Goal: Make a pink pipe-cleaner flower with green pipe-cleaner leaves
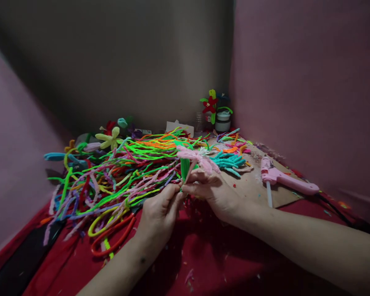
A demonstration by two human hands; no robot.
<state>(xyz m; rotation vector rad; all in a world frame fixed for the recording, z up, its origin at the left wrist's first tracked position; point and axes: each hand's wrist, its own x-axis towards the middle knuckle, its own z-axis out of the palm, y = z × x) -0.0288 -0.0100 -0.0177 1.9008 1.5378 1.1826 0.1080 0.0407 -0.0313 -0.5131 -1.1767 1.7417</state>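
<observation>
A pale pink pipe cleaner flower (198, 158) stands above my hands on a thin stem, with green behind it. My right hand (214, 192) pinches the stem from the right, its fingers pressed together. Close against it, my left hand (164, 206) is closed at the stem's lower end; its fingertips meet the right hand's. What exactly lies between the fingertips is partly hidden. Left of and behind the hands spreads a tangled heap of pipe cleaners (111, 187) in many colours.
Red-handled scissors (114, 242) lie beside my left wrist. A pink glue gun (291, 182) with its cord rests on cardboard (246, 187) at right, near turquoise pipe cleaners (230, 161). Finished flowers (209, 105) and a lidded jar (223, 121) stand at the back by the walls.
</observation>
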